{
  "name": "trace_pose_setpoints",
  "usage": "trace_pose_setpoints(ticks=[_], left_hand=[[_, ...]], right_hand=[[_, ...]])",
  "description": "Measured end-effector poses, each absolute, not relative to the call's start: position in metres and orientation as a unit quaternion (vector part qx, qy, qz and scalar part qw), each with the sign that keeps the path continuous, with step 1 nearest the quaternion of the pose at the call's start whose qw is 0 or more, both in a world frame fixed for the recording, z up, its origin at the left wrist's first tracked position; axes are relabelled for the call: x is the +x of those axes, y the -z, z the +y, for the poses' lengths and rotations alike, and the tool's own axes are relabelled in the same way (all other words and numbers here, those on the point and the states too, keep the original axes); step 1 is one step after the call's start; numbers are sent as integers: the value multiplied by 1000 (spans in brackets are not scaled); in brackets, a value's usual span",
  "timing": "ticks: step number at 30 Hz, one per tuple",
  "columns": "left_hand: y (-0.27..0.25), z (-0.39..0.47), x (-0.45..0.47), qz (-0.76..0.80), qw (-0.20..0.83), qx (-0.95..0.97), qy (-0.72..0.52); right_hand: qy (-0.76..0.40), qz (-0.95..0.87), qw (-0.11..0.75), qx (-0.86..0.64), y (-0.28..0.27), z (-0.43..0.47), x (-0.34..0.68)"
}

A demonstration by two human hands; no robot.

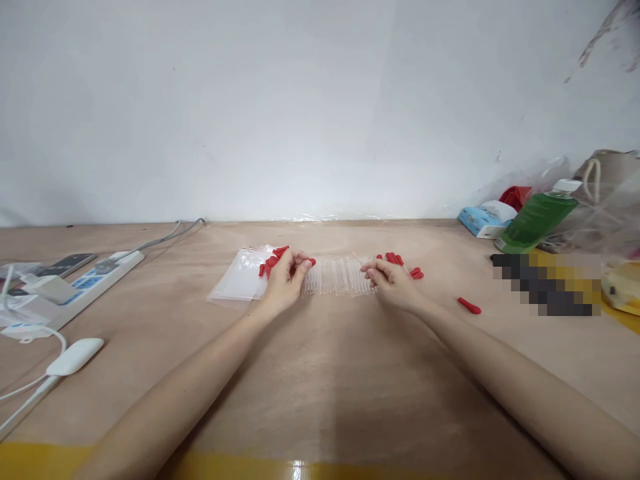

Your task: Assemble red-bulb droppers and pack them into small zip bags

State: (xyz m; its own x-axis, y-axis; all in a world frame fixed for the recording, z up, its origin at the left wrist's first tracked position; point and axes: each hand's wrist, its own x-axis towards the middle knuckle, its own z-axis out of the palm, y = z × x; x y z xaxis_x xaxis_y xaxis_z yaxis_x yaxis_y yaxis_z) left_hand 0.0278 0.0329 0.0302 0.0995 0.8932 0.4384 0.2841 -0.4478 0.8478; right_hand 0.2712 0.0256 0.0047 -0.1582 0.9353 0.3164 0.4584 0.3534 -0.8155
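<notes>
My left hand [287, 277] is closed, its thumb and fingers pinching a red rubber bulb [313, 262]. A row of thin clear dropper tubes [337, 275] lies side by side between my hands, small round tips toward me. My right hand [393, 281] hovers at the right end of this row, thumb and fingertips drawn together; what they hold, if anything, is too small to make out. Behind my left hand more red bulbs [270, 265] are heaped on clear plastic bags [240, 277]. Other red bulbs [394, 258] lie beyond my right hand, and a single bulb [469, 306] is farther right.
On the left are a white power strip [100, 288] with cables, a phone [67, 264] and a white adapter [75, 357]. A blue tissue pack [483, 220], a green bottle [537, 217] and plastic bags [607, 207] stand at the right. A wall closes the back.
</notes>
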Motion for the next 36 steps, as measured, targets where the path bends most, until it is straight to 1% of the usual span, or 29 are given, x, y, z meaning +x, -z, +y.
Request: trace_pose_setpoints(ticks=[3, 5, 7, 9, 12, 20, 24, 30, 33, 36], left_hand=[[-16, 18, 34, 372, 371, 685, -505], [-8, 11, 37, 366, 416, 670, -494], [-2, 8, 38, 373, 431, 662, -487], [0, 6, 37, 381, 416, 660, -496], [2, 4, 36, 384, 406, 650, -515], [4, 2, 37, 378, 493, 597, -507], [3, 1, 37, 384, 505, 586, -504], [4, -2, 40, 357, 536, 578, -502], [4, -3, 41, 366, 541, 586, -480], [7, -3, 41, 389, 525, 607, -452]], right_hand=[[-217, -748, 418, -467, 4, 5, 253], [-173, -769, 429, -441, 9, -6, 245], [-134, -794, 423, -416, 11, -13, 241], [-111, -815, 405, -399, 11, -18, 239], [-108, -824, 389, -398, 9, -21, 239], [-93, -797, 419, -425, 2, -24, 239], [-90, -789, 424, -436, 2, -24, 238], [-99, -809, 394, -426, 5, -25, 237], [-105, -814, 391, -416, 8, -25, 237], [-101, -820, 393, -403, 11, -23, 238]])
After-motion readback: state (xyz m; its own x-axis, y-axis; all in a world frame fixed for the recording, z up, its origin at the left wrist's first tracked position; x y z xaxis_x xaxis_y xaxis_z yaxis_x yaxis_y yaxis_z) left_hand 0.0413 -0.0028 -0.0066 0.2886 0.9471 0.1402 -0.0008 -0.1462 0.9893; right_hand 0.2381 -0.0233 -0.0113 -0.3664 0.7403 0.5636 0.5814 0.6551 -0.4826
